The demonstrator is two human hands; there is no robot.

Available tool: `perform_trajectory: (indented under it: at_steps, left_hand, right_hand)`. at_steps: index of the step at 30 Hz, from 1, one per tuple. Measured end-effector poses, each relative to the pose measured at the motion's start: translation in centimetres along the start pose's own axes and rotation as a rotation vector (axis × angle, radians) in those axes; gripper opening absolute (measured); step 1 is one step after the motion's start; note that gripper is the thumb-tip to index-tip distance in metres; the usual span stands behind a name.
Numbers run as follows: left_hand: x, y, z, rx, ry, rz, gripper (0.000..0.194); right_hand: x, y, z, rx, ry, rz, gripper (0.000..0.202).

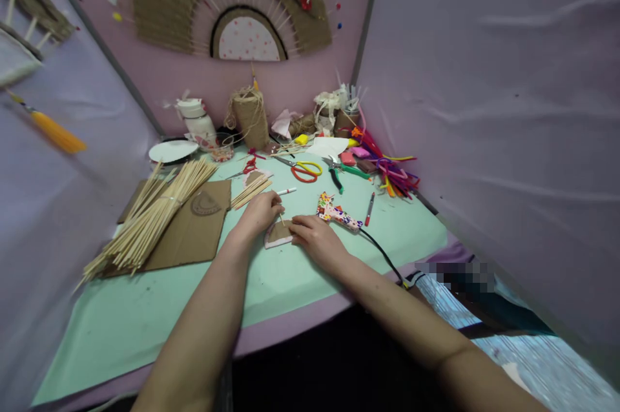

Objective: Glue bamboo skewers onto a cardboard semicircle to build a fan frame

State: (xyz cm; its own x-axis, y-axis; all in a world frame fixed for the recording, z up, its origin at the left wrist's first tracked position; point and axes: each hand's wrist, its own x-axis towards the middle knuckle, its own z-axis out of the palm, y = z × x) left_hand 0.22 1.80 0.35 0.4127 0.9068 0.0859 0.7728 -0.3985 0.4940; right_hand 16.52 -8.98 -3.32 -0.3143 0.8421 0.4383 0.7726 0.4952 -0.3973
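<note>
Small cardboard piece point(278, 232) at centre of frame, between hands, long axis roughly left-right. Right hand point(317, 241) nearer, fingers extended, laid over right end. Left hand point(261, 211) above upper edge, seemingly pinching thin stick point(282, 219). Brown face, pale pinkish-white rim; right end hidden.

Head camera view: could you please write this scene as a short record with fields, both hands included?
Left hand: fingers at a thin stick over a cardboard piece; exact grip unclear
Right hand: fingers on the piece's right side
Work surface: green tabletop
To the right: patterned glue gun, marker pen
To the left: stick bundle on a cardboard sheet
At the back: twine spool
Wall: large fan
</note>
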Motion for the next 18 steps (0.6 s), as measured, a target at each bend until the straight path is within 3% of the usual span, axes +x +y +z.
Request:
perform_trajectory:
  at_steps: [6, 9, 14, 18]
  left_hand:
    - [0.2, 0.0, -0.9, -0.014, 0.138, -0.035, 0.016]
    - [0.3, 0.0, -1.1, -0.022, 0.209, -0.082, 0.017]
    - [0.3, 0.1, -1.0, -0.038, 0.252, -0.124, 0.017]
    - [0.2, 0.5, -1.1, -0.039, 0.269, -0.131, 0.019]
  right_hand:
    - [-1.2, 0.3, -2.1, 0.015, 0.180, 0.004, 0.027]
    - [-2.1, 1.7, -4.2, -0.061, 0.207, 0.118, 0.027]
    - [-2.3, 3.5, -7.1, -0.302, -0.047, 0.456, 0.049]
    - [-1.4, 3.4, -7.3, -0.373, -0.209, 0.556, 0.050]
